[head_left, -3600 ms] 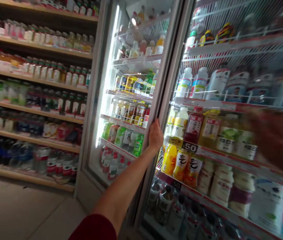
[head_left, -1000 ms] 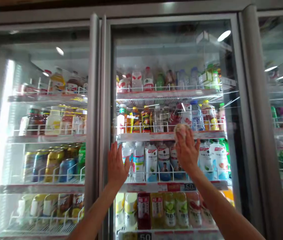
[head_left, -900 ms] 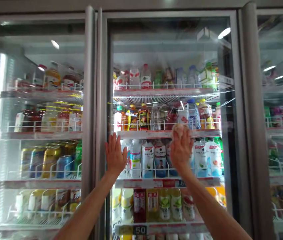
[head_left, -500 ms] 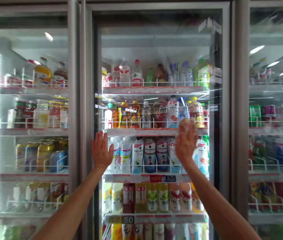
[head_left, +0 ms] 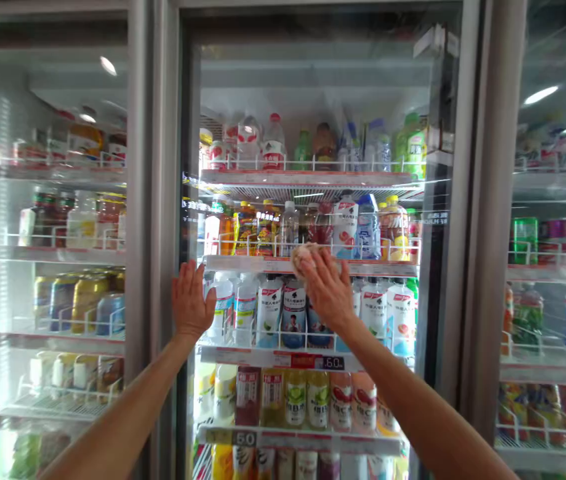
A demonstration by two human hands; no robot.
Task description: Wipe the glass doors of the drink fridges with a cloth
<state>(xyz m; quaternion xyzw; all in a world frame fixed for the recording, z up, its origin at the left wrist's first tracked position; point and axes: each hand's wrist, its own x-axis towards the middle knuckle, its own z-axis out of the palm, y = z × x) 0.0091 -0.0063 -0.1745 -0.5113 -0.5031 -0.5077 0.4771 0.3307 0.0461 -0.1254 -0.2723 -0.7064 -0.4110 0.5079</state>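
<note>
My right hand (head_left: pixel 330 290) presses a crumpled, pale beige cloth (head_left: pixel 305 259) to the glass door (head_left: pixel 307 87) of a drinks fridge. The cloth shows past my fingertips, at the height of the second shelf edge; the rest is covered by my palm. My left hand (head_left: pixel 193 303) lies flat, fingers spread, at the left side of the same door, over its dark inner border. Behind the glass, between my hands, stand white-labelled bottles (head_left: pixel 269 310).
A metal door frame (head_left: pixel 165 167) runs down the left and another frame (head_left: pixel 490 220) down the right. Shelves of bottles and cans show behind the neighbouring doors. A shelf (head_left: pixel 307 177) with several bottles is above my hands; a price tag (head_left: pixel 333 363) hangs below.
My right hand has swept left across the glass with the cloth, from near the door's right side to its middle. My left hand stays flat at the left side.
</note>
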